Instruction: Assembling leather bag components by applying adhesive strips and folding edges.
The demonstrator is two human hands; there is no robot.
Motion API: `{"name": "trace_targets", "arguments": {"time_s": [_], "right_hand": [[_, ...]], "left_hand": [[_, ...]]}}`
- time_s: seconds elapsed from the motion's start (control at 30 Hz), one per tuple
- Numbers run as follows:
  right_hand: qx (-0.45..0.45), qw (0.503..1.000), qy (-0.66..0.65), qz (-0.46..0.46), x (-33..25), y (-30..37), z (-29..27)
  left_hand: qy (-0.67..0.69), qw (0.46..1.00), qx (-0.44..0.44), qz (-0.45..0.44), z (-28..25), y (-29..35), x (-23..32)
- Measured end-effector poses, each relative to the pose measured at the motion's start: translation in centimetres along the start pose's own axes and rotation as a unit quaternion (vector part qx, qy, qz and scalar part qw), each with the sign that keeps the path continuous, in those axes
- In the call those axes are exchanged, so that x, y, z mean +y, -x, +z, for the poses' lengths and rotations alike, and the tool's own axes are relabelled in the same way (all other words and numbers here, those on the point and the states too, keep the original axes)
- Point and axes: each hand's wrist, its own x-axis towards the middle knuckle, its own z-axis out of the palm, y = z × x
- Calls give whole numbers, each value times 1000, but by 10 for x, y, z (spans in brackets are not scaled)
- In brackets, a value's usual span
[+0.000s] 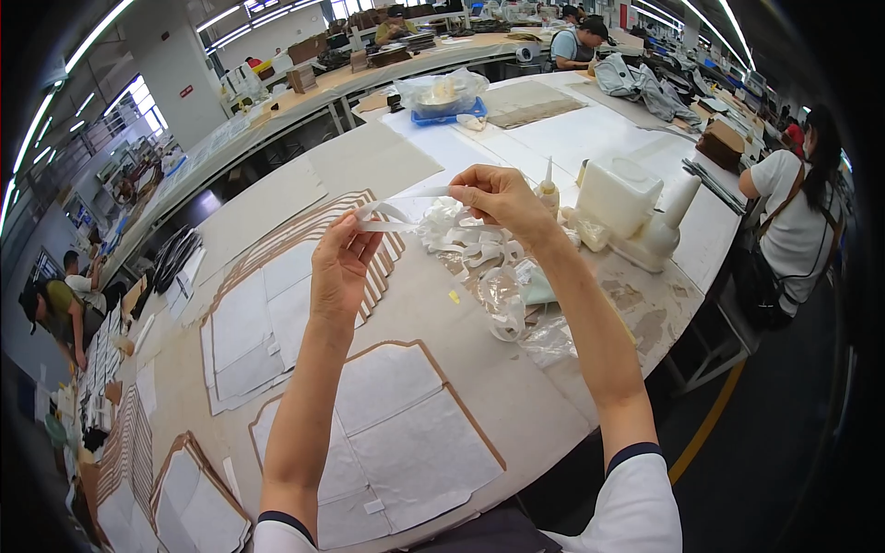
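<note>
A narrow white strip of tape point(419, 194) is stretched between my two hands above the table. My left hand point(343, 263) pinches one end, where the strip loops over near the fingertips. My right hand point(502, 203) grips the other part between thumb and fingers, with more of the strip trailing below it. A tangled heap of white tape point(452, 226) lies just under and beside my right hand. Below my hands, flat white panels with brown edges point(387, 433) lie on the table, and a fanned stack of similar panels point(267, 313) sits beyond my left forearm.
A white plastic container point(618, 198), a white bottle point(678, 203) and a small nozzle bottle point(548, 194) stand right of my right hand. Clear plastic wrap point(553, 341) lies near my right forearm. A blue tray point(447, 112) is farther back. A person point(793, 203) stands at the right.
</note>
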Motion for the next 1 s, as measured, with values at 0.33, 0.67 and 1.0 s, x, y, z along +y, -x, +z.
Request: {"name": "trace_targets", "arguments": {"time_s": [0.33, 0.67, 1.0], "right_hand": [[-8, 987, -159, -23, 25, -18, 17], [11, 971, -238, 30, 26, -19, -10], [-176, 979, -106, -21, 93, 7, 36]], "left_hand": [[170, 982, -35, -80, -20, -28, -9], [-260, 949, -152, -90, 0, -19, -12], [-65, 991, -112, 39, 3, -29, 4]]}}
